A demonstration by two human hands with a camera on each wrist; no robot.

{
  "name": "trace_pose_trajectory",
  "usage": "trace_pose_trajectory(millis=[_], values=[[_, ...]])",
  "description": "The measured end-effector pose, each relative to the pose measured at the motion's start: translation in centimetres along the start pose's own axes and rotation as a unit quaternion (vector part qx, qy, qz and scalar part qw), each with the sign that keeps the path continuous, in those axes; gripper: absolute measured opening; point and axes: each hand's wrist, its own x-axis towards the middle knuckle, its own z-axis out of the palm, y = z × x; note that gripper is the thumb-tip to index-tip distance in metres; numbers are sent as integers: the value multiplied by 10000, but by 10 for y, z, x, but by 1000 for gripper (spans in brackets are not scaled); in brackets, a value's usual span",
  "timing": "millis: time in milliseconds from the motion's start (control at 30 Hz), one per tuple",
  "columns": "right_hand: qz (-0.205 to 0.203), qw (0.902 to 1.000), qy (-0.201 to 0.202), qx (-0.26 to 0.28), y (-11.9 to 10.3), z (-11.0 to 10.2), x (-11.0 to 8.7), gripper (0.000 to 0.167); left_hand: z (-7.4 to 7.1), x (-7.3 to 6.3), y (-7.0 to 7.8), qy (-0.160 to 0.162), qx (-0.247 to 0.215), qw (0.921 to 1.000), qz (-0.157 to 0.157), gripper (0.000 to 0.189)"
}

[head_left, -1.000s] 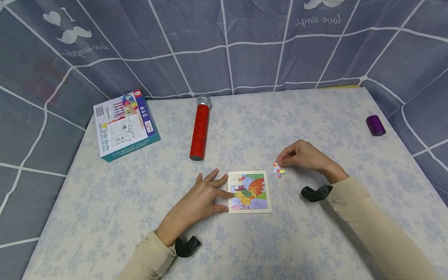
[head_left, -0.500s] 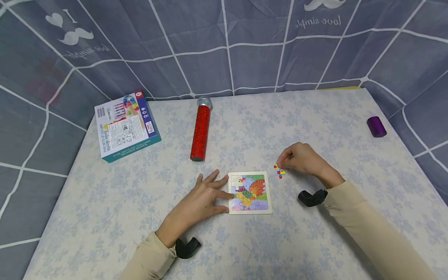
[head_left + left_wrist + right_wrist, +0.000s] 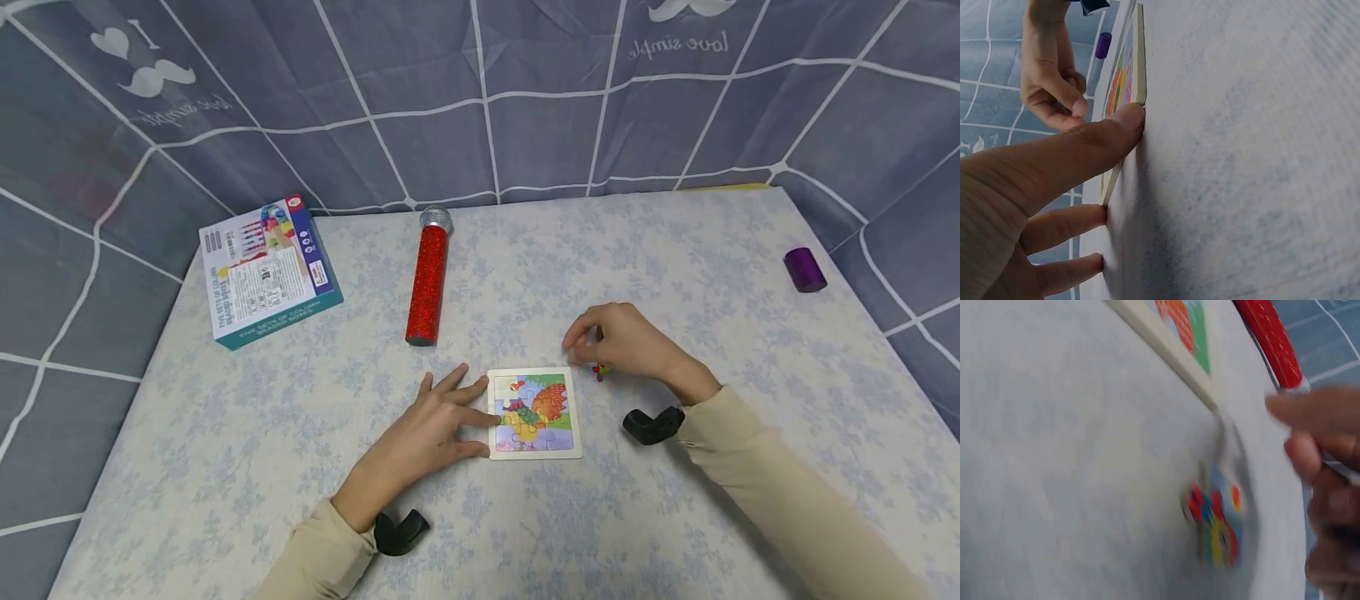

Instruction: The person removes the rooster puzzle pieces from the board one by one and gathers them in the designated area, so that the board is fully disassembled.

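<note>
In the head view a small square jigsaw puzzle (image 3: 534,454) lies flat in a pale frame, with a coloured bird picture and a pale bare patch at its upper left. My left hand (image 3: 431,421) rests at its left side, fingers spread; in the left wrist view the thumb (image 3: 1125,122) touches the frame's edge. Loosely bent, my right hand (image 3: 618,340) hovers by the frame's upper right corner, and nothing shows between its fingertips. Under that hand a loose puzzle piece (image 3: 1219,519) lies on the table, blurred in the right wrist view and mostly covered in the head view.
Behind the puzzle lies a red glitter microphone (image 3: 427,283). A teal and white box (image 3: 270,271) sits at the back left, and a purple cylinder (image 3: 806,269) at the far right. A grey curtain (image 3: 555,133) hangs along the back.
My right hand has moved left, off the loose puzzle piece, which stays on the table, towards the frame's upper right corner. The left hand has stayed at the frame.
</note>
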Motion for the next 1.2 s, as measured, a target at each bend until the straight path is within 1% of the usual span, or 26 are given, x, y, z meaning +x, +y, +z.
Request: trace_pose_trajectory(millis=[100,200,267,367,533,833,1000,1200], values=[[-534,9970,-532,156,-7,12,6,13,-1,1,0,-14,-12,10000,-32,40],[-945,9892,-1091,269,-13,23,13,20,-1,1,-1,-33,-14,10000,-17,40],[-1091,9843,-1351,315,-16,28,17,23,-1,2,-1,-48,-16,10000,7,39],[-1158,9800,-1579,349,-19,31,20,28,-1,2,-1,-65,-16,10000,43,39],[-1198,9775,-1721,230,-21,31,23,31,-1,3,-1,-56,-10,10000,53,38],[-1112,9781,-1758,71,-24,35,25,31,-1,1,-2,-91,40,9999,42,38],[-1061,9792,-1722,125,-24,37,24,32,-1,0,-2,-90,2,9999,50,37],[-1026,9782,-1773,328,-23,36,21,30,0,0,-3,-100,-104,9999,8,37]])
